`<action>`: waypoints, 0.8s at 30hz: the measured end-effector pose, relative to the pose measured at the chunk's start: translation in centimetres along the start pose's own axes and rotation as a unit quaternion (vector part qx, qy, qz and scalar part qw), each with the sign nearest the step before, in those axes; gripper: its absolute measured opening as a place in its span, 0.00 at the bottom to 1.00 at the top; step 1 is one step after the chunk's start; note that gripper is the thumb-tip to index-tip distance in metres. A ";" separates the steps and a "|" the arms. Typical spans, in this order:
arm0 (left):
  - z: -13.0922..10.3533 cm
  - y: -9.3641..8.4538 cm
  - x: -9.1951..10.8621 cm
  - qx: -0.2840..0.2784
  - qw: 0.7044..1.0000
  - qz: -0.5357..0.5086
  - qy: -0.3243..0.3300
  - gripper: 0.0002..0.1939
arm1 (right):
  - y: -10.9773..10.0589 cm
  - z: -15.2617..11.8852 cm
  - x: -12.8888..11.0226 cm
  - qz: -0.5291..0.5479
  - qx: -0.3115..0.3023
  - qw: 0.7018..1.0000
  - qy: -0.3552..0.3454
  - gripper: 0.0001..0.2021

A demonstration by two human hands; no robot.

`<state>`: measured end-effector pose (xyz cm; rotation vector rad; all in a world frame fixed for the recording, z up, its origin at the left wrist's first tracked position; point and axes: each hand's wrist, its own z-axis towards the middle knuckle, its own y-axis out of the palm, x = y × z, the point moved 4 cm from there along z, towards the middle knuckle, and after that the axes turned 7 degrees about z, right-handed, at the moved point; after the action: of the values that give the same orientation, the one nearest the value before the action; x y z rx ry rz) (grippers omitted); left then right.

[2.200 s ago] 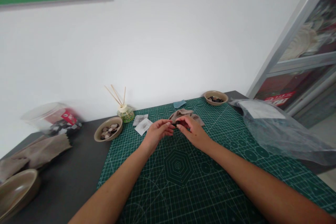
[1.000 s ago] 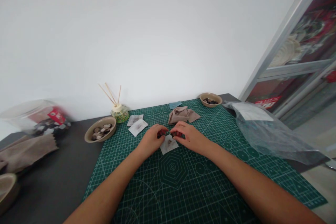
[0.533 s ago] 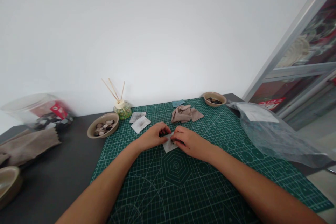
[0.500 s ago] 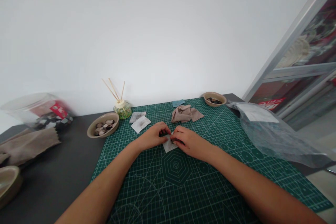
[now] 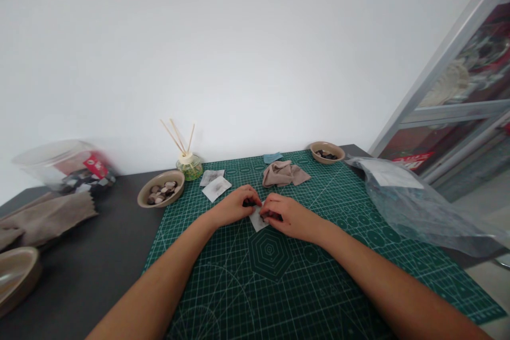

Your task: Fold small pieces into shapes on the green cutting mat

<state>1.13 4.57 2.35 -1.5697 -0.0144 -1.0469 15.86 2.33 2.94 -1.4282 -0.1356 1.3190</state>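
A small white square sheet (image 5: 258, 221) lies on the green cutting mat (image 5: 223, 297) under my fingertips. My left hand (image 5: 236, 205) is closed, its fingers curled down at the sheet's upper left side; what they hold, if anything, is hidden. From the other side my right hand (image 5: 290, 214) pinches over the sheet, with a small dark piece (image 5: 263, 217) partly showing at its fingertips. Beyond my left hand lie a white sheet with a grey smudge (image 5: 216, 188) and a greyer sheet (image 5: 211, 177). A crumpled brown cloth (image 5: 281, 173) sits just beyond my right hand.
A bowl of dark and pale pieces (image 5: 161, 189) and a reed diffuser (image 5: 188, 166) stand at left. Another bowl (image 5: 327, 153) is back right, near a plastic bag (image 5: 414, 207). Far left are a clear tub (image 5: 51, 167), a brown cloth (image 5: 51, 218) and a bowl (image 5: 18, 281).
The whole view has shifted slightly, so everything sits a little farther right. Both hands stay at the white sheet, with only slight finger movement.
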 end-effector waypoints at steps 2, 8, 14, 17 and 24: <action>0.0 0.0 -0.1 -0.001 1.000 0.001 0.000 0.14 | -0.1 -0.1 0.3 -0.008 0.017 1.000 0.012 0.07; 0.1 0.1 -0.2 0.003 1.000 0.002 0.001 0.13 | 0.1 0.0 0.5 -0.003 0.015 1.000 -0.007 0.07; 0.1 0.1 -0.2 0.001 1.000 0.001 0.005 0.14 | -0.2 0.0 0.9 -0.007 0.040 0.998 0.039 0.07; 0.1 0.1 -0.2 0.001 1.000 -0.001 0.005 0.14 | -0.1 0.1 0.6 -0.003 0.028 0.999 0.018 0.06; 0.1 0.1 -0.3 0.001 1.000 0.000 0.001 0.14 | -0.3 0.0 0.8 -0.010 0.045 0.998 0.036 0.07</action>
<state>1.03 4.81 2.09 -1.5676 -0.0138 -1.0477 16.34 2.97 2.70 -1.3931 -0.0416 1.2409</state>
